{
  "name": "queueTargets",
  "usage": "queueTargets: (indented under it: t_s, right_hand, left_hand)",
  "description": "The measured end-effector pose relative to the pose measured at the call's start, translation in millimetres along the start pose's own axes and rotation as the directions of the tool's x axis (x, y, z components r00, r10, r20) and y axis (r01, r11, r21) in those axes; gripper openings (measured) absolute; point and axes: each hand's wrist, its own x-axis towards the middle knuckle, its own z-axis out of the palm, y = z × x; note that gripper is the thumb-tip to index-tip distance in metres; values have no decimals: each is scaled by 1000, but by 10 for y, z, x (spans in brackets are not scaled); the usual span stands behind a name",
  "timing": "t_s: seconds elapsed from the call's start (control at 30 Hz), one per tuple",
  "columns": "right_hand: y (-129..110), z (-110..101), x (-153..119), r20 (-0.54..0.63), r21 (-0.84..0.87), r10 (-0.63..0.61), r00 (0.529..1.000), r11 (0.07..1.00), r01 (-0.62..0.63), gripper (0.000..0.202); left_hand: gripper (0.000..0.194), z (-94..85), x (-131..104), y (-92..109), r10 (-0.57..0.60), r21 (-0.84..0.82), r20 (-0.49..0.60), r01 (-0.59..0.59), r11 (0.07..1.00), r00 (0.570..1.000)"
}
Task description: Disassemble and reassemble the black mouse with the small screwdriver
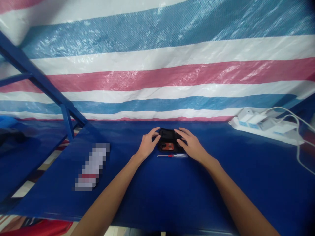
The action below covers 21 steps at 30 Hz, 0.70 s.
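Observation:
A small black case point(168, 134) lies unfolded on the blue tabletop, its lid part at the back. In its front part sits a flat orange-red object with a dark round spot, perhaps a compact camera point(168, 146). My left hand point(148, 143) grips the left edge of the lid, thumb in front and fingers behind. At the right edge, my right hand point(191, 144) holds the case in the same way, its fingertips partly over the dark lid. Just in front lies a screwdriver point(177, 155) with a clear handle and a red collar, its tip to the left.
A white power strip point(268, 129) with plugged-in chargers and cables stands at the back right. To the left lies a blurred-out pale object point(93, 167). A blue metal frame bar point(49, 83) rises at the left; a striped sheet point(157, 78) hangs behind the table.

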Motion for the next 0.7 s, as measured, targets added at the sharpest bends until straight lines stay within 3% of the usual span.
queueTargets:
  t_s: [0.1,0.23,0.33,0.5,0.7]
  right_hand:
    - [24,33,2,-3,-61,-23,1000,998,23,41]
    - [8,37,-11,1,-67,-28,1000,997,28,41]
    - [-54,-34,-14,2,-67,-18,1000,998,18,43]
    - [-226,-248,55,-88,-46,0,996,999,-4,41]
    - [-292,-300,53,-108,-31,-127,986,992,124,34]
  left_hand:
    - [38,11,-8,2,19,56,3,-19,998,1000]
    - [25,-20,-47,90,128,284,-46,-110,953,991]
    - [21,-66,-75,175,239,420,25,-227,878,971]
    - [22,-103,-89,221,308,451,221,-377,809,925]
    - [19,-93,-94,204,292,451,247,-376,810,924]
